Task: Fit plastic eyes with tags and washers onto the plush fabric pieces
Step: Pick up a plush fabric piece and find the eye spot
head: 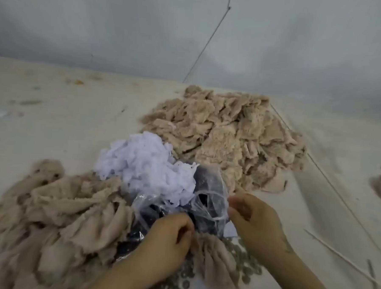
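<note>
A clear plastic bag [206,198] with dark plastic eyes inside lies in the middle foreground. My left hand [169,238] has its fingers curled at the bag's lower edge, and a beige plush piece [210,253] hangs just below it. My right hand [254,218] pinches the bag's right side. A heap of white tags [146,164] rests behind the bag. Several grey washers [243,257] lie scattered under my wrists. The frame is blurred, so I cannot tell which thing the left fingers hold.
A large pile of beige plush pieces [229,135] fills the back right of the table [54,119]. Another plush pile [49,214] spreads at the left foreground. A thin stick [342,258] lies at the right. A cord [208,41] runs up the grey wall.
</note>
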Demonstrator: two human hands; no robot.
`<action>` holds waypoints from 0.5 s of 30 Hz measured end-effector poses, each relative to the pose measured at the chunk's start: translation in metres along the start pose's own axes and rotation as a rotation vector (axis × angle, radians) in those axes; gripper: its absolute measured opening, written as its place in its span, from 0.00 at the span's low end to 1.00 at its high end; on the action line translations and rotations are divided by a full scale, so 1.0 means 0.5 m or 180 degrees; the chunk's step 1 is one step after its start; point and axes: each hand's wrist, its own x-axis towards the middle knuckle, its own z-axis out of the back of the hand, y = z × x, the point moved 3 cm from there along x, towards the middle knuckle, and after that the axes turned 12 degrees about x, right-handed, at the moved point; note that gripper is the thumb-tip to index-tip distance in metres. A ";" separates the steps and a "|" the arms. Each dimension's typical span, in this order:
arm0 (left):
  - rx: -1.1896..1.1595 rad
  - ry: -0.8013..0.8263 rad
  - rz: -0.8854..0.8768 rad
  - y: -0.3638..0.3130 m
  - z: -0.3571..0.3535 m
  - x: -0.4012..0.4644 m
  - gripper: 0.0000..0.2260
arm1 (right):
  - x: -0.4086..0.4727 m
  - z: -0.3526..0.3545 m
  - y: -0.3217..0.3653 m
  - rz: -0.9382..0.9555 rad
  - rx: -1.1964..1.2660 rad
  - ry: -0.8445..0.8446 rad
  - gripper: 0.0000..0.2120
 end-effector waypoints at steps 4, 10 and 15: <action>0.0253 -0.0812 -0.0105 0.010 -0.032 0.021 0.06 | 0.011 -0.058 -0.064 0.0100 -0.0395 -0.0106 0.06; 0.0694 -0.0905 0.0370 0.034 -0.084 0.022 0.14 | 0.026 -0.091 -0.098 -0.0001 -0.1010 0.0416 0.11; 0.0376 -0.0776 0.0326 0.033 -0.112 0.027 0.04 | 0.020 -0.098 -0.095 0.0174 -0.0616 0.0299 0.13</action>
